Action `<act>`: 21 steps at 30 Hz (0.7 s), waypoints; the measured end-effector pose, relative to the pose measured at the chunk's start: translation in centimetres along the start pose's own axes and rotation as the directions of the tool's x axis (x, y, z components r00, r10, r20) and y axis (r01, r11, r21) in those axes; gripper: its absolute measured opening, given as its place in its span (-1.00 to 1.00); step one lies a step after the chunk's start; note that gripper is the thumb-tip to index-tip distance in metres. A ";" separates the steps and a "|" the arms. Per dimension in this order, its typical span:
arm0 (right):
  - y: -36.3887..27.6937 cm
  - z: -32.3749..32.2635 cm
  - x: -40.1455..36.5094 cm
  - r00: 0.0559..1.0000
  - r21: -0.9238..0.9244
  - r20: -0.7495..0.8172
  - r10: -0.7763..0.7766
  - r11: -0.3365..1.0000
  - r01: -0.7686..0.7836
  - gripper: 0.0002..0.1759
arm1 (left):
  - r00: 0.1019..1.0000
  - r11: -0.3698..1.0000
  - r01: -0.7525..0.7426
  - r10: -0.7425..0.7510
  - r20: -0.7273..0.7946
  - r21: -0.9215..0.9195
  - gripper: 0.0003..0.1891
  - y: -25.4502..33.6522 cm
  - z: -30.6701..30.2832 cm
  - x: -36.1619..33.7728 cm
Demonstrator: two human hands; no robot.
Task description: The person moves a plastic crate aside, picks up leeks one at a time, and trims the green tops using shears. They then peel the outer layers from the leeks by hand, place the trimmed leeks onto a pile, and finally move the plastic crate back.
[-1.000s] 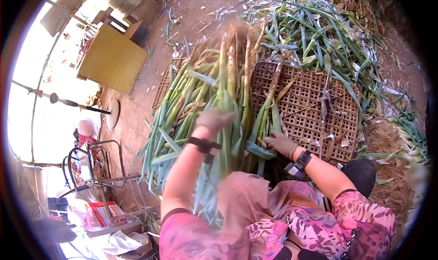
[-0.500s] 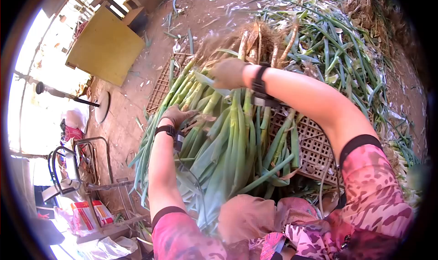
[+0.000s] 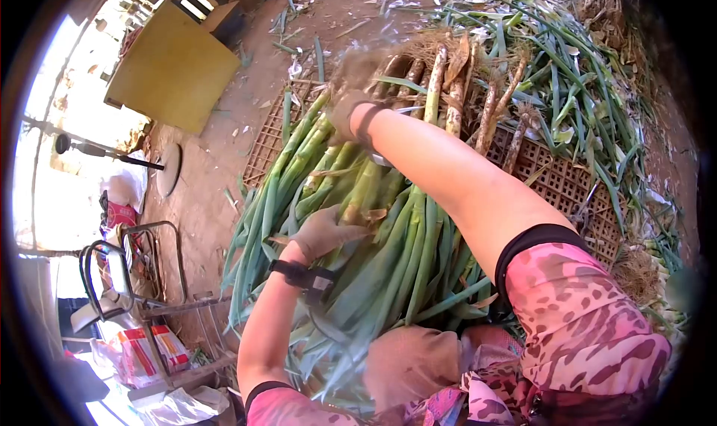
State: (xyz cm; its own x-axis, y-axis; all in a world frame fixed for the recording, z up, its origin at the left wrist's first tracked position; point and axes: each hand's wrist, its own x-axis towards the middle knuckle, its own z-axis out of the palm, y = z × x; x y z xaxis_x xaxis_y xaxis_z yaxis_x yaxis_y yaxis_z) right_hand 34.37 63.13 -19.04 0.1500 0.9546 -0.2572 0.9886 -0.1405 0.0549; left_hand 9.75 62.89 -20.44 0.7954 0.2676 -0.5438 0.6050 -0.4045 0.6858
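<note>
A large pile of long green onions (image 3: 409, 258) lies over a brown plastic crate (image 3: 544, 168), with the roots toward the top and the green leaves toward me. My left hand (image 3: 326, 232), gloved, rests on the stalks left of the middle, thumb apart from the fingers, which are partly lost among the leaves. Farther up, my right hand (image 3: 351, 116) reaches to the upper stalks near the roots. It is smeared by motion, and what it holds, if anything, cannot be made out.
A yellow board (image 3: 173, 66) stands at the upper left, near a round-based stand (image 3: 170, 169). Metal frames and red-and-white packages (image 3: 153, 349) are at the lower left. Loose leaves and trimmings (image 3: 553, 75) cover the ground at the upper right.
My left hand has moved right and down over the stalks. My right hand has shifted slightly left, its forearm now slanting across the pile. More of the crate shows at right.
</note>
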 end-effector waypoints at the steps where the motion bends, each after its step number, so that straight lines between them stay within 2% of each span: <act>1: -0.4 -0.3 -0.6 0.995 -0.079 0.095 -0.003 0.997 0.011 -0.31 | 1.000 1.000 -0.018 0.017 0.012 0.023 -0.44 0.3 0.3 -0.3; 2: -0.3 3.6 1.4 1.000 -0.055 -0.003 -0.009 0.998 0.009 -0.22 | 1.000 0.998 -0.001 0.000 0.014 0.063 -0.44 1.3 0.6 -0.9; 3: -0.8 2.3 -1.6 0.997 0.021 0.079 0.001 1.000 -0.002 -0.24 | 1.000 0.995 0.015 -0.017 0.016 0.101 -0.44 2.8 0.8 -1.8; 5: -0.8 3.4 -5.5 0.999 0.105 0.015 0.041 0.994 -0.042 -0.17 | 1.000 0.987 -0.008 0.008 0.005 0.162 -0.43 3.6 2.0 -2.8; 6: -0.5 5.7 -6.1 0.987 0.125 -0.136 0.083 0.990 -0.066 -0.07 | 1.000 0.980 -0.020 0.022 -0.005 0.200 -0.43 4.2 2.6 -3.1; 7: 0.0 3.8 -8.4 0.992 0.255 0.093 0.088 0.961 -0.109 -0.06 | 0.999 0.970 -0.032 0.035 -0.012 0.241 -0.43 5.1 3.2 -3.4; 8: 0.7 5.4 -9.4 0.974 0.271 0.169 0.150 0.943 -0.192 -0.12 | 0.999 0.957 -0.044 0.050 -0.015 0.286 -0.43 6.0 3.8 -3.7; 9: 1.3 5.5 -10.9 0.981 0.235 0.151 0.118 0.960 -0.151 -0.21 | 0.996 0.940 -0.065 0.081 -0.032 0.334 -0.44 6.0 4.9 -3.7; 11: 2.0 5.7 -13.3 0.992 0.160 0.119 0.042 0.985 -0.060 -0.35 | 0.995 0.948 -0.087 0.098 -0.023 0.306 -0.44 6.4 6.6 -3.9; 16: 1.5 4.7 -20.9 0.973 0.081 0.200 0.113 0.988 -0.131 -0.47 | 0.991 0.952 -0.133 0.125 0.047 0.277 -0.43 8.0 10.7 -6.1; 18: 1.7 5.1 -25.9 0.929 0.084 0.321 0.183 0.972 -0.220 -0.48 | 0.984 0.911 -0.179 0.165 0.070 0.372 -0.39 8.3 13.3 -6.3; 20: 3.3 8.3 -30.9 0.982 0.225 0.136 0.133 0.961 -0.162 -0.46 | 0.966 0.852 -0.251 0.253 0.060 0.459 -0.38 10.2 15.7 -7.2; 21: 3.5 10.1 -32.9 0.990 0.297 -0.018 0.142 0.946 -0.130 -0.45 | 0.968 0.852 -0.251 0.232 0.098 0.459 -0.38 11.8 16.3 -7.8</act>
State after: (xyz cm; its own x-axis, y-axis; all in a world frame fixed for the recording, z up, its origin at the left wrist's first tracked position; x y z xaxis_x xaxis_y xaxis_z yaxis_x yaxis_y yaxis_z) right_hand 33.04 28.56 -20.12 0.2884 0.9297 -0.2291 0.9204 -0.3351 -0.2012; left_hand 10.14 41.74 -16.01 0.9065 0.0795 -0.4147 0.2994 -0.8135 0.4986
